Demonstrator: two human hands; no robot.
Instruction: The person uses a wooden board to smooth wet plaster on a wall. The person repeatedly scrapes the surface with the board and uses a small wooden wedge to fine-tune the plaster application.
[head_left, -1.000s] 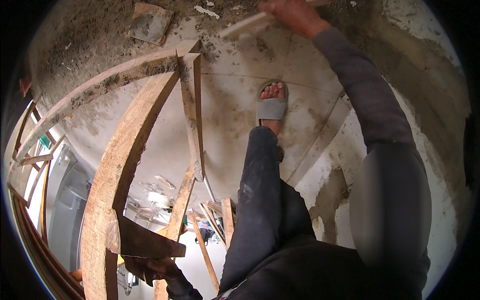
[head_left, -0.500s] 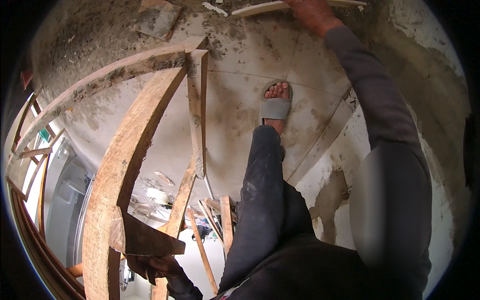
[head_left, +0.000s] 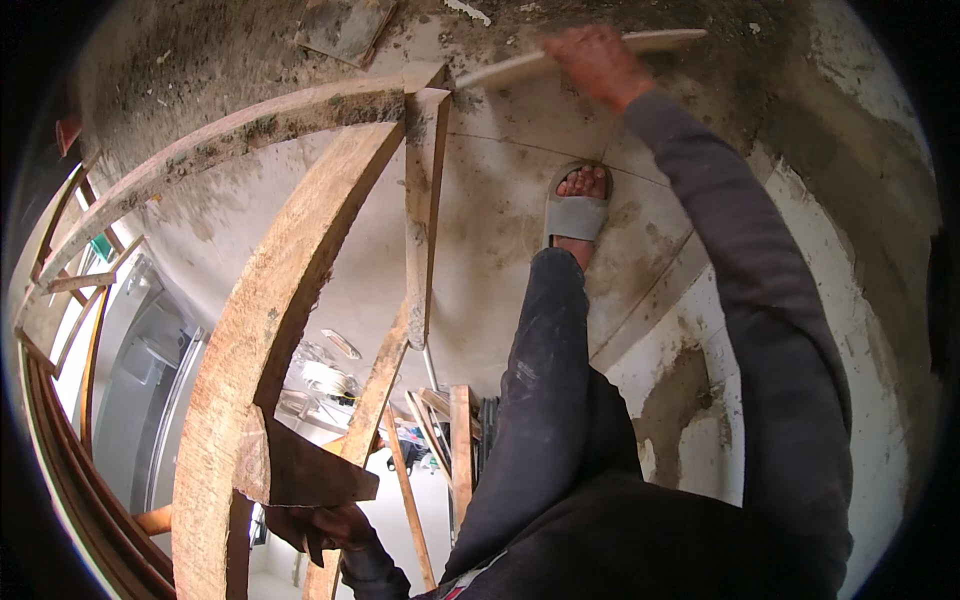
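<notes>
My right hand (head_left: 598, 66), slightly blurred, is stretched out at the far side with its fingers closed round a long, pale, thin strip (head_left: 668, 41). The strip sticks out on both sides of the hand, low over the dirty floor. At the lower left, my left hand (head_left: 340, 526) has curled fingers at the underside of a short brown wooden block (head_left: 315, 473). That block juts out from a thick rough-sawn beam (head_left: 265, 300) of a timber frame. Part of the left hand's fingers lies in shadow.
A curved-looking timber (head_left: 240, 130) and an upright post (head_left: 420, 220) join the beam at the far end. My sandalled foot (head_left: 577, 205) stands on the stained floor (head_left: 500, 250). A broken slab (head_left: 345, 28) lies far left; a patchy white wall (head_left: 715, 400) rises at right.
My right hand has drawn the pale strip nearer and to the left. The left hand stays at the block. The whole view has shifted slightly, so the timber frame appears farther right.
</notes>
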